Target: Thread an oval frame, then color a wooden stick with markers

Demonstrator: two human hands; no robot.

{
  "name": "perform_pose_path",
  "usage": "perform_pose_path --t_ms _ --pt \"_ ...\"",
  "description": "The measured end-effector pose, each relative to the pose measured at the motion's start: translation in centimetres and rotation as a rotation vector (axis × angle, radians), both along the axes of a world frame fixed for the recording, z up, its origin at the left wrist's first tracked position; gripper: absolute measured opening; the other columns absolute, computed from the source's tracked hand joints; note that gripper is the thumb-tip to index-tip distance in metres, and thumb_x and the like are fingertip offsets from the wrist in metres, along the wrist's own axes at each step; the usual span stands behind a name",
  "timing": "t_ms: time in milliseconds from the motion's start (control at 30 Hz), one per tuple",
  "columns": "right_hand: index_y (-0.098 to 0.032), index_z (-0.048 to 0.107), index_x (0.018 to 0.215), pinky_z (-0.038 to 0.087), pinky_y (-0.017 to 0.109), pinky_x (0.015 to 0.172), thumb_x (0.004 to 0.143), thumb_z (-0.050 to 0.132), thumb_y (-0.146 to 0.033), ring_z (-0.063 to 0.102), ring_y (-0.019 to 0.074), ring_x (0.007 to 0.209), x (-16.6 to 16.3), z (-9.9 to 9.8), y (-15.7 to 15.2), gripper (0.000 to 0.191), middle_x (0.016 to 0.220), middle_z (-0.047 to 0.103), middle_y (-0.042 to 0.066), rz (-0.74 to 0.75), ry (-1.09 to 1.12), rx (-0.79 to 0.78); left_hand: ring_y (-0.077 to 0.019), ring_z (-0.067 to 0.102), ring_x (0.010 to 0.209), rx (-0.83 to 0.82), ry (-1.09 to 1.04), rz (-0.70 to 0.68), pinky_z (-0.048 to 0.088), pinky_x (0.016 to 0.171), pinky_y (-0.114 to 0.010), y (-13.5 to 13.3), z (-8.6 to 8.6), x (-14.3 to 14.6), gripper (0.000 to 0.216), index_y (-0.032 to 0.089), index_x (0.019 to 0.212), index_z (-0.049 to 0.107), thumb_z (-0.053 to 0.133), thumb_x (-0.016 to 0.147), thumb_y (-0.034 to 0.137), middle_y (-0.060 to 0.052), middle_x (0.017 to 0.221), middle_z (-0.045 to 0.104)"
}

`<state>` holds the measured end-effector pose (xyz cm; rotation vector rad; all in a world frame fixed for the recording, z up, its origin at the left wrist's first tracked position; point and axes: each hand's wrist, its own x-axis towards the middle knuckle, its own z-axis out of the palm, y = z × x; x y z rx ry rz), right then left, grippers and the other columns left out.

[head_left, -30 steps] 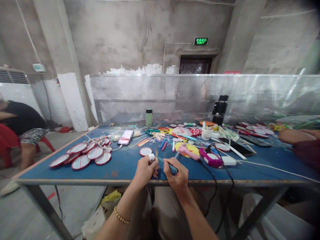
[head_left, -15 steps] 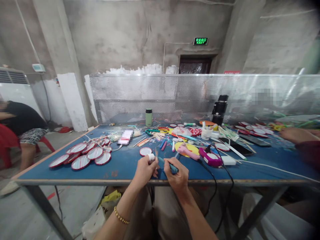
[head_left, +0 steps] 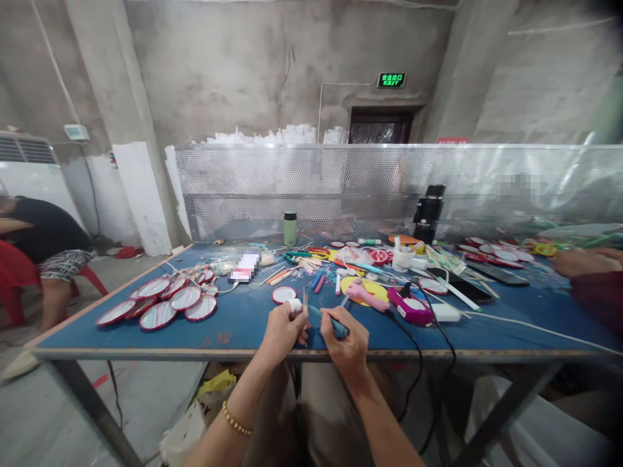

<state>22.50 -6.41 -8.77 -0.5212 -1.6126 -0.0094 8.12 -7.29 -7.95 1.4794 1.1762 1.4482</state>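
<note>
My left hand (head_left: 281, 332) is closed near the table's front edge, pinching a thin flat stick (head_left: 305, 299) that stands up from the fingertips. A white wrap (head_left: 294, 304) covers one of its fingers. Close on the right, my right hand (head_left: 348, 340) is closed around a teal-handled tool (head_left: 340, 329). The tool's front end points left at the stick; whether they touch is hard to see, and its tip is too small to name. Just beyond my left hand lies a round red-rimmed disc (head_left: 283, 295).
Red-rimmed discs (head_left: 158, 316) are piled at left beside a phone (head_left: 244, 267). A pink glue gun (head_left: 370, 295) rests on a yellow disc, near a purple device (head_left: 411, 306) with black cables. A green bottle (head_left: 290, 228) and black flask (head_left: 428, 214) stand behind. Another person's hand (head_left: 577, 263) is at right.
My two hands keep nearly the same pose, with the stick and teal tool still held. The other person's hand at right has shifted slightly.
</note>
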Motion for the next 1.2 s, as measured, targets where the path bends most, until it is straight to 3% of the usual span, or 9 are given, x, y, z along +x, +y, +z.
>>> perform_pose_path --t_ms 1200 --pt "-0.019 0.066 0.089 0.05 0.025 0.066 0.089 0.058 -0.009 0.063 0.0128 0.065 -0.07 0.0 0.11 0.013 0.073 0.067 0.001 0.017 -0.021 0.014 -0.0115 0.054 0.036 0.0 0.051 0.016 0.044 0.039 -0.021 -0.14 0.22 0.01 0.024 0.019 0.065 0.055 0.058 0.08 0.036 0.002 0.05 0.06"
